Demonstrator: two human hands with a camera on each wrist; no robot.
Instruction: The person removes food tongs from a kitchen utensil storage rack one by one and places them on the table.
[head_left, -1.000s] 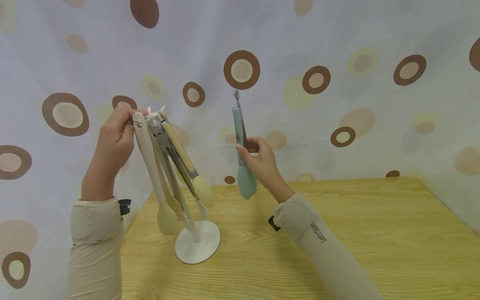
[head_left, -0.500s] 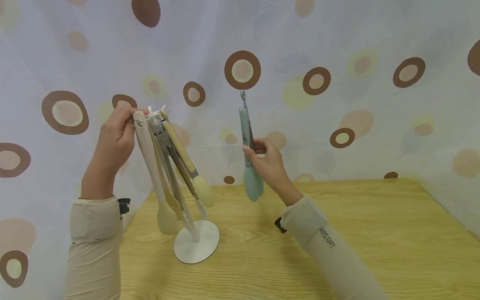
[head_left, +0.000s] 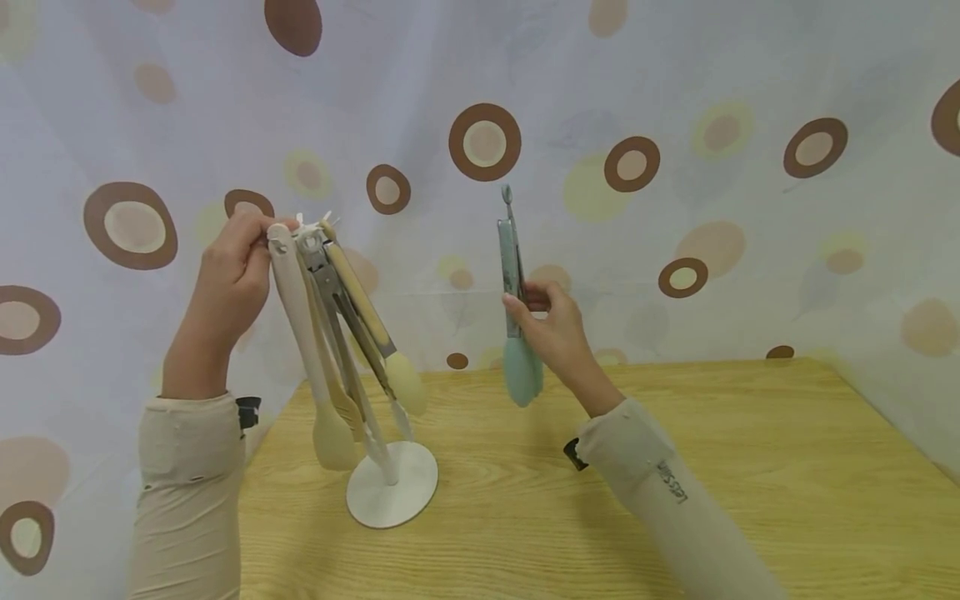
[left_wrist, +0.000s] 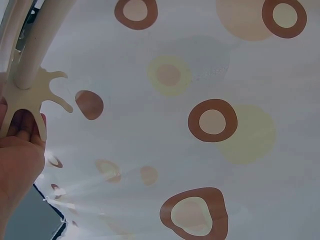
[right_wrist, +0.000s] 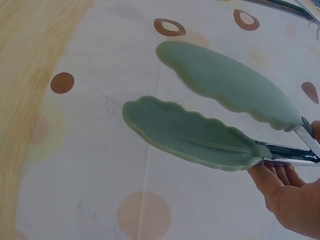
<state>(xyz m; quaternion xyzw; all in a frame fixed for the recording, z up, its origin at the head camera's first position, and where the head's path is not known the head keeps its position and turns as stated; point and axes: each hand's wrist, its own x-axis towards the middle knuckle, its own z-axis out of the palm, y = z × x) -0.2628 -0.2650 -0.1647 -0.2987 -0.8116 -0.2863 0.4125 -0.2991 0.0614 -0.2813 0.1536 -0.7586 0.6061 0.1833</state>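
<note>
My left hand (head_left: 228,287) grips the hooked top (left_wrist: 25,95) of a cream utensil stand, whose round base (head_left: 393,496) rests on the table. From the hooks hang yellow-tipped tongs (head_left: 407,383), a cream-headed utensil (head_left: 334,437) with a pale handle, and a slotted or forked utensil (head_left: 347,410) partly behind it. To the right, my right hand (head_left: 558,337) holds green-tipped tongs (head_left: 522,371) by their metal arms, well above the table. Their loop end points up and the scalloped heads (right_wrist: 190,132) point down. In the right wrist view those two heads stand apart.
The wood-grain table (head_left: 712,467) spreads under both arms and to the right. Behind it hangs a pale curtain (head_left: 420,83) printed with brown rings and spots. Each sleeve has a dark device at the wrist.
My right hand has moved a little to the right, carrying the green-tipped tongs farther from the stand. My left hand and the stand have stayed almost in place.
</note>
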